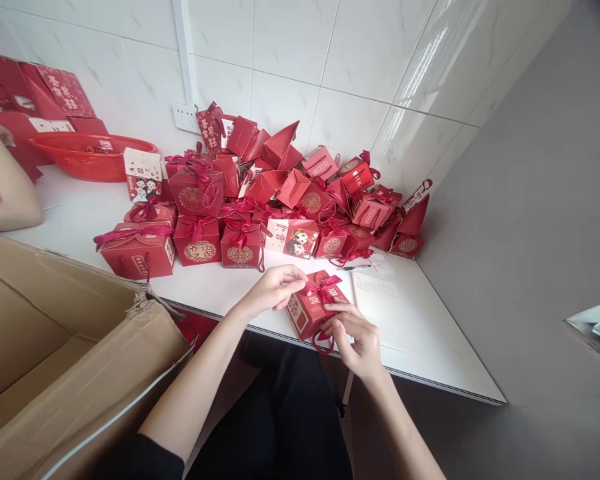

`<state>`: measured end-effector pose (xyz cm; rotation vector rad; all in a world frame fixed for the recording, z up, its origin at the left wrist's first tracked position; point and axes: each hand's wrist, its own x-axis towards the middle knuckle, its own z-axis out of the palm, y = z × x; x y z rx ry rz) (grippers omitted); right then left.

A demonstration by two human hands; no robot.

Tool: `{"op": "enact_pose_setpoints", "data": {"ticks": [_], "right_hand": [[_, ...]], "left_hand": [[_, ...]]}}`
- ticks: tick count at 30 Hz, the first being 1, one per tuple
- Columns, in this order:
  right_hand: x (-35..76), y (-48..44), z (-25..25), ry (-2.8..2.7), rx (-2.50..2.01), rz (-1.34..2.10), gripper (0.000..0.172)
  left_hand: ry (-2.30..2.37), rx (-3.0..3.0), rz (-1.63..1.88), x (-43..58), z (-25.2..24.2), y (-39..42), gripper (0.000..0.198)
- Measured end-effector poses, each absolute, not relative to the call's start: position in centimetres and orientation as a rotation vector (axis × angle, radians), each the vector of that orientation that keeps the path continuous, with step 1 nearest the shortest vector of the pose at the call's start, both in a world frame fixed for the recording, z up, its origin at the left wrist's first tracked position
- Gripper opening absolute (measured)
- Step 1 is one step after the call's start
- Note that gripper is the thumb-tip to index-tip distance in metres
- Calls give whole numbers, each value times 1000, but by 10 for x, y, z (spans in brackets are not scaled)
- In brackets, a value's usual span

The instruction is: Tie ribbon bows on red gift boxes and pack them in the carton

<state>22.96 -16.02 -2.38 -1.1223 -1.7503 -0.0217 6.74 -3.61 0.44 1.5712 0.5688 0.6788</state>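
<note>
White table [220, 288]: left hand [269, 291], right hand [361, 341] grip red box [304, 313], underside hidden.

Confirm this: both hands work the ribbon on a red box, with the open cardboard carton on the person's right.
Not quite: the head view shows the cardboard carton on the person's left. The left hand and right hand do work the ribbon on the red box.

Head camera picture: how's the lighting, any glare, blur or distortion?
Head view: bright, even light with soft shadows; glare streaks on the wall tiles at upper right; wide-angle bending tilts the table edge; the red box, left hand and right hand look sharp.
</note>
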Motion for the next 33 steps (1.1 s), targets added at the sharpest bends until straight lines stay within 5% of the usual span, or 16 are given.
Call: {"op": "enact_pose_setpoints", "data": {"ticks": [27,33], "right_hand": [[229,-157,-28,-1777,-1095,-71,31],[227,-159,-19,-1751,-1019,-135,20]], "left_hand": [[530,1754,479,67,21,-20,21],[531,1764,486,66,22,-22,19]]}}
